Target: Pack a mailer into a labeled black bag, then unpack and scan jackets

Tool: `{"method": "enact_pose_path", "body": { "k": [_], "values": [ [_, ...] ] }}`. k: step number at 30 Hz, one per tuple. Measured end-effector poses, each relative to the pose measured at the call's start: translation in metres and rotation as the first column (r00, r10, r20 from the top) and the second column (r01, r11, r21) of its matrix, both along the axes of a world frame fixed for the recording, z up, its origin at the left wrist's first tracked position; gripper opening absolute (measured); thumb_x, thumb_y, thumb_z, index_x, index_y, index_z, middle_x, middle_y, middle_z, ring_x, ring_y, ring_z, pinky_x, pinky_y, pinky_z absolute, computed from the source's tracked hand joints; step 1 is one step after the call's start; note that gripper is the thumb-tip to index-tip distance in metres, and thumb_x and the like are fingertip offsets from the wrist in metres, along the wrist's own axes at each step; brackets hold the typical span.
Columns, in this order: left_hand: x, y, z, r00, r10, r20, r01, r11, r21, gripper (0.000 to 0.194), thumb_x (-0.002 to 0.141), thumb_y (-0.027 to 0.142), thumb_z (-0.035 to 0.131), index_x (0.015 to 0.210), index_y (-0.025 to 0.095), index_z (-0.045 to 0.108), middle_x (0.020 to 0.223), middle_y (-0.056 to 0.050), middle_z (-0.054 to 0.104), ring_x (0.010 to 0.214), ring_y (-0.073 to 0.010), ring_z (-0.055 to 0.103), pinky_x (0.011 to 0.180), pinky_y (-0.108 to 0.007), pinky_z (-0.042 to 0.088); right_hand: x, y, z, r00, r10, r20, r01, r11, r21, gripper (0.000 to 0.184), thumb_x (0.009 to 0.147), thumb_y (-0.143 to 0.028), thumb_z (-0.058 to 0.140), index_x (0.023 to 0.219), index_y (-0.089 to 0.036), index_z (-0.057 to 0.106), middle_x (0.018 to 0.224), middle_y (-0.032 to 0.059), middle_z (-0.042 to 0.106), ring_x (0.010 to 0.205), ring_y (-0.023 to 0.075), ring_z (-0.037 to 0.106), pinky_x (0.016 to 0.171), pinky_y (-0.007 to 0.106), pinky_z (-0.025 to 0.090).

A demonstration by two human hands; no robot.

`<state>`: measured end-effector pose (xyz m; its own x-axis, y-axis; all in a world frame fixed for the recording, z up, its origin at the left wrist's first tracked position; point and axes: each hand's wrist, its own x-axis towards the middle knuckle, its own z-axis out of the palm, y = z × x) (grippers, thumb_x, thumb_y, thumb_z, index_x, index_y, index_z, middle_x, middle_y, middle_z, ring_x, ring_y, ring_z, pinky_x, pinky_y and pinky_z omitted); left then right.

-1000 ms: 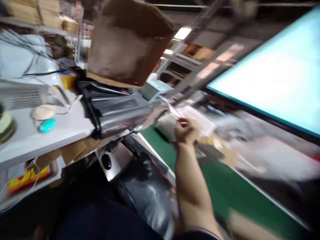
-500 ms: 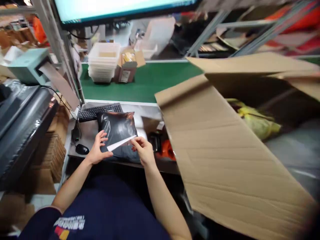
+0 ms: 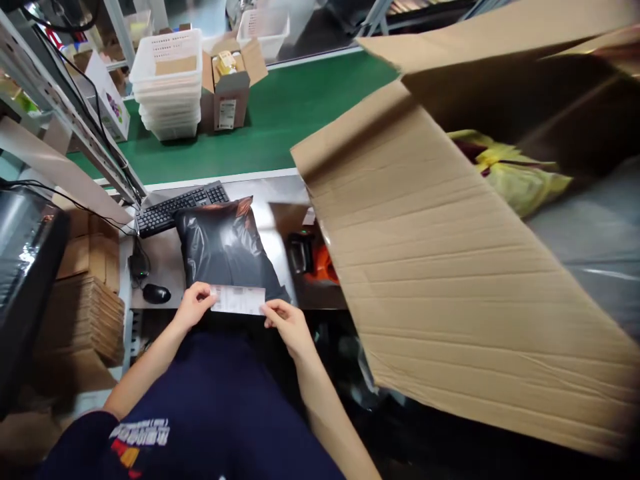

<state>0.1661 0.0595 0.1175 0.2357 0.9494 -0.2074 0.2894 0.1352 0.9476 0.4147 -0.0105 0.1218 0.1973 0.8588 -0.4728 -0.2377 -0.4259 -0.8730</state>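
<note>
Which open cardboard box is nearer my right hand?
The large box to the right of your right hand; the small one stands farther off, on the green surface beside the stacked white baskets.

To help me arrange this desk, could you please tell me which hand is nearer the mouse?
Left. The left hand, at the label's left end, is just right of the mouse, not touching it; the right hand is farther off, at the label's right end.
</note>
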Motion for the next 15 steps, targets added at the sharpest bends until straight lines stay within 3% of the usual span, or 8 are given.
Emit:
{"method": "enact_pose_path", "body": {
  "k": [3, 6, 8, 11, 15],
  "values": [
    [0.011, 0.042, 0.009, 0.992, -0.044, -0.115, 0.058, 0.991, 0.120, 0.012, 0.080, 0.026, 0.074, 0.077, 0.016, 0.067, 0.091, -0.005, 0.065, 0.085, -0.0160, 0.061, 0.080, -0.030, 0.052, -0.020, 0.000, -0.014, 0.952, -0.186, -0.244, 0.151, 0.976, -0.155, 0.044, 0.052, -0.047, 0.095, 0.074, -0.018, 0.071, 0.056, -0.0017, 0.062, 0.051, 0.0121, 0.058, 0.053, 0.023, 0.048],
    [0.031, 0.104, 0.022, 0.945, -0.136, -0.299, 0.193, 0.966, 0.173, 0.010, 0.080, 0.022, 0.073, 0.076, 0.015, 0.068, 0.088, -0.004, 0.063, 0.085, -0.0153, 0.060, 0.084, -0.029, 0.052, -0.047, 0.017, -0.021, 0.804, -0.366, -0.469, 0.257, 0.925, -0.280, 0.040, 0.052, -0.034, 0.095, 0.080, -0.020, 0.071, 0.071, -0.0004, 0.071, 0.059, 0.0126, 0.064, 0.058, 0.024, 0.054],
    [0.046, 0.144, 0.031, 0.886, -0.171, -0.432, 0.271, 0.946, 0.180, 0.008, 0.082, 0.020, 0.071, 0.077, 0.014, 0.070, 0.096, -0.006, 0.063, 0.088, -0.0152, 0.061, 0.087, -0.029, 0.052, -0.065, 0.035, -0.024, 0.733, -0.413, -0.541, 0.276, 0.907, -0.318, 0.033, 0.058, -0.027, 0.091, 0.083, -0.022, 0.071, 0.080, 0.0003, 0.075, 0.062, 0.0123, 0.066, 0.059, 0.023, 0.056],
    [0.068, 0.187, 0.041, 0.732, -0.162, -0.662, 0.375, 0.907, 0.192, 0.009, 0.085, 0.020, 0.067, 0.085, 0.014, 0.074, 0.115, -0.010, 0.062, 0.104, -0.0198, 0.061, 0.096, -0.033, 0.051, -0.085, 0.065, -0.025, 0.680, -0.431, -0.594, 0.284, 0.901, -0.329, 0.023, 0.068, -0.020, 0.082, 0.088, -0.023, 0.071, 0.090, 0.0001, 0.077, 0.067, 0.0113, 0.068, 0.060, 0.021, 0.057],
    [0.081, 0.205, 0.037, 0.489, -0.113, -0.865, 0.506, 0.845, 0.175, 0.017, 0.091, 0.022, 0.060, 0.097, 0.017, 0.075, 0.127, -0.012, 0.060, 0.119, -0.0273, 0.058, 0.100, -0.041, 0.049, -0.100, 0.088, -0.025, 0.600, -0.440, -0.668, 0.265, 0.898, -0.352, 0.019, 0.078, -0.016, 0.073, 0.094, -0.025, 0.072, 0.105, 0.0002, 0.077, 0.079, 0.0117, 0.072, 0.065, 0.021, 0.059]
  ]
}}
